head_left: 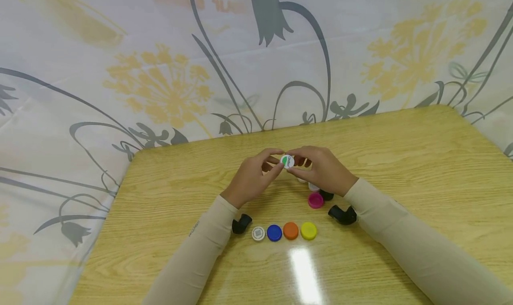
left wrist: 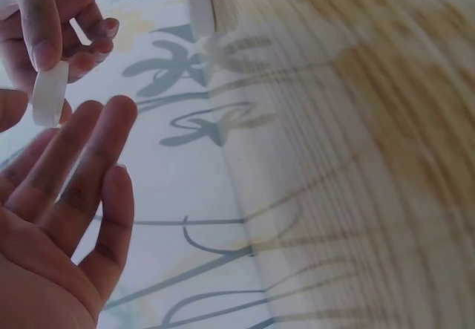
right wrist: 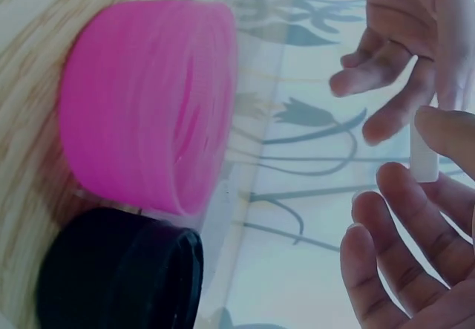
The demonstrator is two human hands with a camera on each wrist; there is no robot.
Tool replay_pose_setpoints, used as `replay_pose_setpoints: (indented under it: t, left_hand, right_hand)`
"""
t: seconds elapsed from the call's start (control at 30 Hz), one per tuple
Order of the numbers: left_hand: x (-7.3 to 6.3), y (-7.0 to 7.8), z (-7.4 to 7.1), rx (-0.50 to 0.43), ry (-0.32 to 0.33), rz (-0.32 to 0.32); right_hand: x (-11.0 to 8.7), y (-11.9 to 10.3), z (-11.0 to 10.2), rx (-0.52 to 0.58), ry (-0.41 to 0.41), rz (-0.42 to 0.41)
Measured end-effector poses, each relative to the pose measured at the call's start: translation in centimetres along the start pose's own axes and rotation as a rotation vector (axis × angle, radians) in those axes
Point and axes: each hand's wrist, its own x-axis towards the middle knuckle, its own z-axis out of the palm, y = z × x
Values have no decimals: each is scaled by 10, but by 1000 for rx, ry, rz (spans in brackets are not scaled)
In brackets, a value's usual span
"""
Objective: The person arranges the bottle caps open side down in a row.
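A small white bottle cap [head_left: 287,161] with a green mark and lettering on its top is held up between both hands above the table. My left hand [head_left: 253,176] pinches its left edge between thumb and finger. From the other side, my right hand [head_left: 323,170] grips it the same way. The cap appears edge-on in both wrist views. Below the right hand, a magenta cap [head_left: 315,200] lies beside a black cap [head_left: 327,195] and some white caps [head_left: 314,188], partly covered by that hand.
Nearer the front of the wooden table [head_left: 160,251] runs a row: a white cap [head_left: 258,233], a blue cap [head_left: 274,233], an orange cap [head_left: 290,230] and a yellow cap [head_left: 308,230]. A flower-printed sheet [head_left: 240,60] hangs behind the table's back edge.
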Motion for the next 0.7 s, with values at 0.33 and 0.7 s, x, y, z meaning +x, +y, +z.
replay_pose_setpoints:
  t: [0.33, 0.7]
  left_hand:
    - [-1, 1, -3, 20, 52, 96]
    - [-2, 6, 0, 2, 64, 80]
  right_hand:
    - [-1, -2, -1, 40, 21, -5]
    - [-4, -4, -4, 56, 56, -22]
